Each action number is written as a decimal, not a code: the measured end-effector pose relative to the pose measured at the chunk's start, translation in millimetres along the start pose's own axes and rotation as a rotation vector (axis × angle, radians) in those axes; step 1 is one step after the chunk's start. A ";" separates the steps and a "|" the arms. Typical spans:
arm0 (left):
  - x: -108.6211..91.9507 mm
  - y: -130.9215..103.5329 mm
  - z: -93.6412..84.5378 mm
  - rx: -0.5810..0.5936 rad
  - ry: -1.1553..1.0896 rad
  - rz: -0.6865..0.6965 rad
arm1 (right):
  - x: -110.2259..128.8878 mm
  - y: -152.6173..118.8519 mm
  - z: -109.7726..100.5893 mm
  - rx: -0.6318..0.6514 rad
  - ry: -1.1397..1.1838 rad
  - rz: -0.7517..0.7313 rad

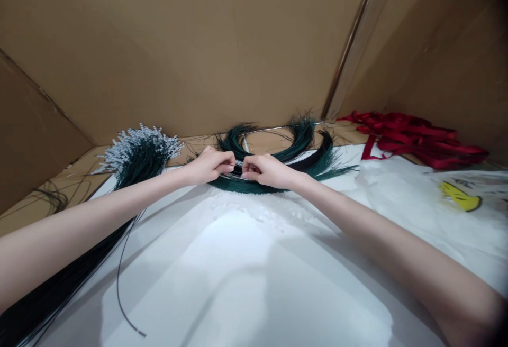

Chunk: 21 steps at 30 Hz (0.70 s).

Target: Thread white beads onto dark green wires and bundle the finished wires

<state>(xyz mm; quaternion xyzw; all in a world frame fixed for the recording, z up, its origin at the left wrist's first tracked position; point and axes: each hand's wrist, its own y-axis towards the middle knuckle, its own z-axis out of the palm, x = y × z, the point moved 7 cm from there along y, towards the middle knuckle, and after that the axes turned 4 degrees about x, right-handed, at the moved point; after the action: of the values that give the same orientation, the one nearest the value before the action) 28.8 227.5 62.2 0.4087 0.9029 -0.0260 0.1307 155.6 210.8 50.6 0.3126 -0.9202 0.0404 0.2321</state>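
Both arms reach forward over a white sheet. My left hand [212,165] is closed, thumb against curled fingers, over a curved bundle of dark green strands [254,184]. Close to its right, my right hand [268,171] is also closed, fingertips pinched, at the same bundle. Thin pale and dark strands run between the two hands; which of them each hand grips is too small to tell. A second curved green bundle [304,134] lies just behind, its frayed ends pointing up. White granules [254,212] are scattered in front of the hands.
At the left, a long dark bundle tipped with pale beads [138,151] passes beneath my left forearm. Red ribbon [416,140] is heaped at the back right, beside a clear plastic bag with a yellow print [460,196]. Cardboard walls [206,45] enclose the back and sides.
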 end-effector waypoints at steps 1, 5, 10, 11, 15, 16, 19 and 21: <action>-0.3 -0.4 -0.6 0.004 -0.013 0.004 | 1.4 -0.1 0.3 0.009 0.009 -0.006; -2.8 -2.7 -3.2 0.016 -0.037 0.008 | 5.2 0.3 -1.0 0.017 0.024 -0.022; -16.6 -3.0 6.1 0.054 0.088 0.092 | 6.9 0.2 0.2 0.012 0.021 -0.050; -19.4 -3.2 8.9 0.057 0.124 0.109 | 7.0 -0.4 0.7 0.016 0.017 -0.051; -24.9 -7.6 13.6 0.023 0.267 0.107 | 5.1 -3.3 -1.6 0.032 -0.016 -0.043; -26.6 -10.1 13.6 0.011 0.315 0.105 | 4.2 -3.7 -2.5 0.043 -0.023 -0.045; -38.5 -19.1 16.0 -0.023 0.559 0.142 | 1.6 -3.9 -2.8 0.105 -0.027 -0.066; -52.1 -24.9 21.1 -0.057 0.739 0.193 | 0.5 -3.8 -0.7 0.155 -0.022 -0.084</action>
<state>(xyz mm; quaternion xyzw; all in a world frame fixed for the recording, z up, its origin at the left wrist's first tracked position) 47.7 169.6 53.7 0.4699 0.8468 0.1607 -0.1905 157.8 207.7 51.2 0.3682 -0.9029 0.0983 0.1988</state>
